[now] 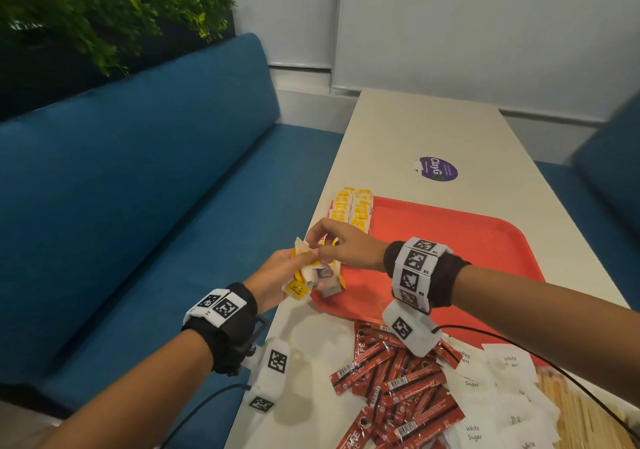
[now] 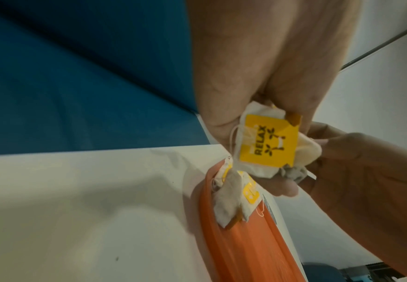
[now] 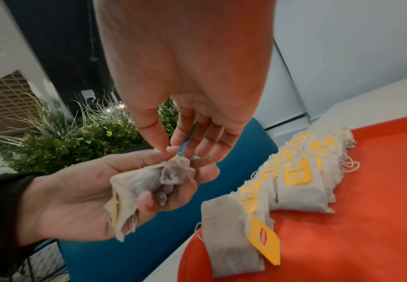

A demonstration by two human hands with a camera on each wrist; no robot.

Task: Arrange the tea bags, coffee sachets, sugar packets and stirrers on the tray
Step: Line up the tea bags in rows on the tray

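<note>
My left hand point(image 1: 277, 277) is palm up over the table's left edge, its fingers curled round a bunch of tea bags point(image 3: 147, 183) with yellow tags point(image 2: 267, 141). From above, my right hand point(image 1: 332, 244) pinches the top corner of one bag in that bunch point(image 3: 171, 154) between thumb and forefinger. A row of tea bags point(image 1: 351, 208) lies along the left side of the red tray point(image 1: 485, 240), and it shows in the right wrist view as well point(image 3: 301, 175). Red coffee sachets point(image 1: 398, 389), white sugar packets point(image 1: 491, 393) and wooden stirrers point(image 1: 575, 410) lie on the table in front of the tray.
The white table point(image 1: 415, 126) runs away from me, with a purple sticker point(image 1: 438, 168) past the tray. A blue bench point(image 1: 138, 189) lies to the left and green plants point(image 1: 97, 8) stand behind it. Wrist-camera cables point(image 1: 519, 344) cross the sugar packets.
</note>
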